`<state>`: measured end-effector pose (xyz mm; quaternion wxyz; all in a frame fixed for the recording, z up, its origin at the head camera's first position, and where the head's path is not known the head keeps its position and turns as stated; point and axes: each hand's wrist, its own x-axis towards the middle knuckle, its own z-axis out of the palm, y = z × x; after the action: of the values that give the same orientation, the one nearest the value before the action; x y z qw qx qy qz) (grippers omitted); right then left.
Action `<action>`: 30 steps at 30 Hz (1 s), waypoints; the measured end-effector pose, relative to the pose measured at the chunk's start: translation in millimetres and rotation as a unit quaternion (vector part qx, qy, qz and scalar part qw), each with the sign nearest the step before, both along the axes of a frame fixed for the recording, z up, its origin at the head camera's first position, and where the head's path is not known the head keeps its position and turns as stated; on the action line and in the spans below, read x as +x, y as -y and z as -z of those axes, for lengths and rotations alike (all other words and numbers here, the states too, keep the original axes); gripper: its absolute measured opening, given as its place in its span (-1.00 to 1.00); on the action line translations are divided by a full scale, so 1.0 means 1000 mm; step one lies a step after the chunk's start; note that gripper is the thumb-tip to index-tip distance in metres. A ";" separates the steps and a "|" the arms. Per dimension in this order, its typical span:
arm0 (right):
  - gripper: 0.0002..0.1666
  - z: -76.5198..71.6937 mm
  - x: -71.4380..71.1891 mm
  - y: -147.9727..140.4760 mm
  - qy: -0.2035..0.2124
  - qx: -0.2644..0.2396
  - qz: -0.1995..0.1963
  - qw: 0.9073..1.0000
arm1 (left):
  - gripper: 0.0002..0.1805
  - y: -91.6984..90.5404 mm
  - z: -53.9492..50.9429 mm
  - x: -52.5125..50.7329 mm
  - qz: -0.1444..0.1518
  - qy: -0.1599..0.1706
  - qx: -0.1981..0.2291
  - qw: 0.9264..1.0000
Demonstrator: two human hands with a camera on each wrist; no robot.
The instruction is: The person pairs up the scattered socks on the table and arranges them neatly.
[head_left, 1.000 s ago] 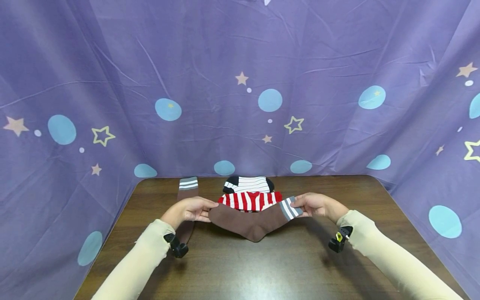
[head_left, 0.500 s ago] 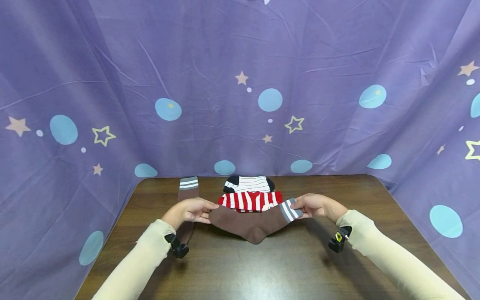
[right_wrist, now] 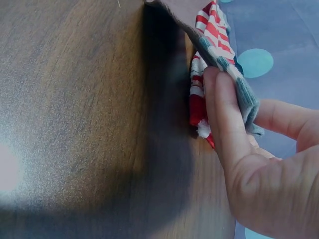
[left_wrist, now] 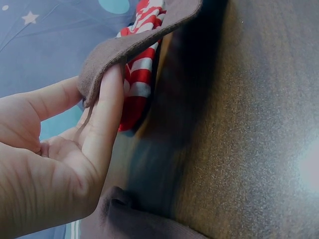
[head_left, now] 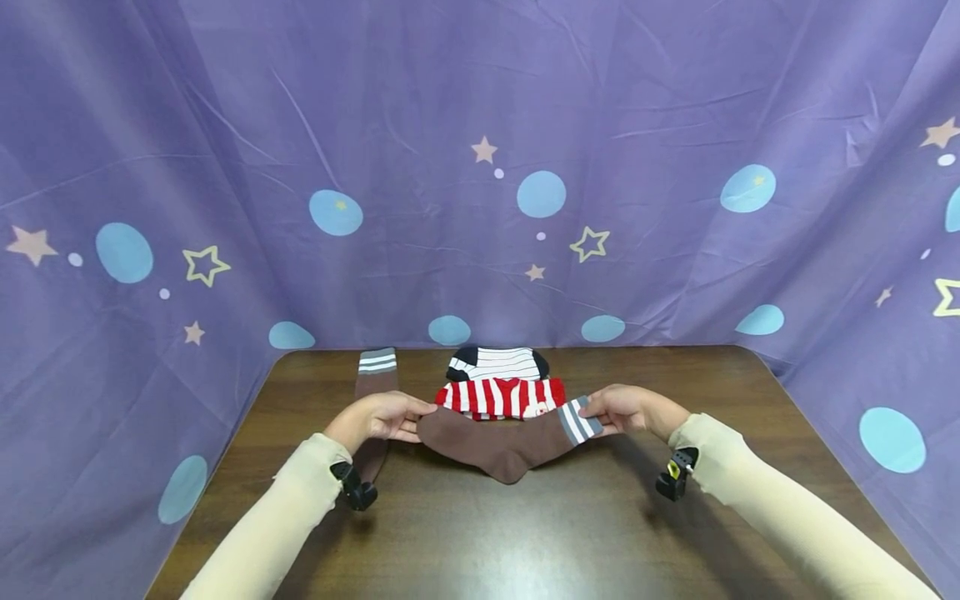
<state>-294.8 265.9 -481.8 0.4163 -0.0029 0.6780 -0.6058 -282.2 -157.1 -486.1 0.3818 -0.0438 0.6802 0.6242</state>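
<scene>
A brown sock (head_left: 487,446) with a grey cuff and white stripes is stretched between both hands, raised above the table. My left hand (head_left: 384,417) pinches its toe end; in the left wrist view the thumb and fingers (left_wrist: 107,104) lie on either side of the fabric. At the cuff, my right hand (head_left: 626,410) pinches the grey and white band (right_wrist: 239,89). Behind the held sock lie red-and-white striped socks (head_left: 501,398), partly covered by it. A second brown sock (head_left: 377,382) lies at the left, its middle hidden by my left hand.
White socks (head_left: 504,364) with black toes and thin lines lie at the back, behind the red striped ones. The brown wooden table (head_left: 480,533) backs onto a purple curtain (head_left: 435,125) printed with stars and dots, which also hangs at both sides.
Both hands keep their pinch on the brown sock, almost still. The head view has tilted slightly, so the scene sits a little higher in the frame.
</scene>
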 end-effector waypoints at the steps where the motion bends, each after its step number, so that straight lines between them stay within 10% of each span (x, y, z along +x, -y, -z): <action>1: -0.88 0.000 0.000 0.000 -0.001 0.000 -0.002 1.000 | -0.83 0.000 0.000 0.000 -0.001 0.000 0.000 1.000; 30: -0.88 0.004 0.004 -0.001 0.013 0.019 0.002 1.000 | -0.92 0.004 0.003 0.005 -0.006 -0.009 -0.030 1.000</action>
<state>-290.6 266.4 -485.9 0.4239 0.0144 0.6838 -0.5938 -276.9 -161.0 -488.6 0.3701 -0.0537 0.7015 0.6066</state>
